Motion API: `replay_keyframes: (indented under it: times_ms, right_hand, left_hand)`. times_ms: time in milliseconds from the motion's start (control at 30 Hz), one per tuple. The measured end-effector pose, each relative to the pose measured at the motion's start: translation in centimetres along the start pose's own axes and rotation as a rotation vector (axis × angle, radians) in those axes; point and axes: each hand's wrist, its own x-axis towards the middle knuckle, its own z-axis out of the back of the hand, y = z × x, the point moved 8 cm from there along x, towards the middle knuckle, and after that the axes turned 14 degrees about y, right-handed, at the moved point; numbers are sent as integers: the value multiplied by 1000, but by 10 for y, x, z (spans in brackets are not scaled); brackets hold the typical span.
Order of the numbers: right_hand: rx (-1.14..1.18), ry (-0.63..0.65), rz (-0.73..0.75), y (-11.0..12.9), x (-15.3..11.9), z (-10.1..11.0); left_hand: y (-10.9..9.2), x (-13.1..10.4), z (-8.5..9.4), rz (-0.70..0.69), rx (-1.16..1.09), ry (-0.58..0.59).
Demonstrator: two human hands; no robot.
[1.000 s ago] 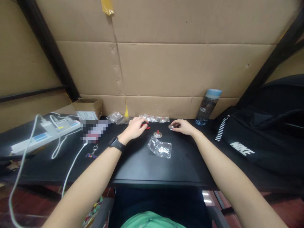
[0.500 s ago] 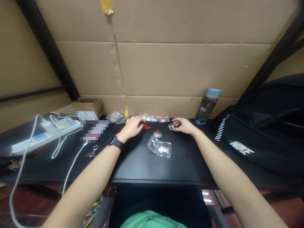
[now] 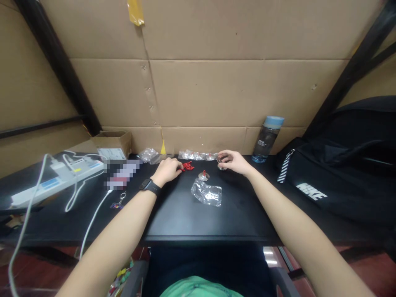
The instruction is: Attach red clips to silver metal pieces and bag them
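Note:
My left hand has its fingers curled at the left end of a small pile of red cords, pinching at them. My right hand grips a round silver metal disc near the back of the black table. Between the hands, a second metal disc with a small red loop on top lies flat. Just in front of it is a crumpled clear plastic bag. Behind the cords runs a row of clear packets with red bits inside.
More clear plastic lies back left, beside an open cardboard box. A white power strip with cables is at the left. A blue-capped bottle and a black bag stand at the right.
My left hand has shifted slightly left and its fingers are now at the red cords. The disc in my right hand has been tilted up from lying flatter.

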Motion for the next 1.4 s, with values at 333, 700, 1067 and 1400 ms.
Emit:
replay_keyframes:
  times_ms: [333, 700, 1067, 1400]
  right_hand:
    - [383, 102, 58, 20, -3, -22]
    - [491, 133, 125, 45, -2, -49]
    - [477, 123, 175, 59, -2, -62]
    - [481, 107, 194, 61, -3, -64]
  left_hand:
    - [-14, -3, 7, 34, -34, -26]
    - [-81, -21, 38, -83, -233, -266]
    - [-73, -24, 43, -22, -254, -319]
    - [-80, -27, 46, -46, -224, -372]
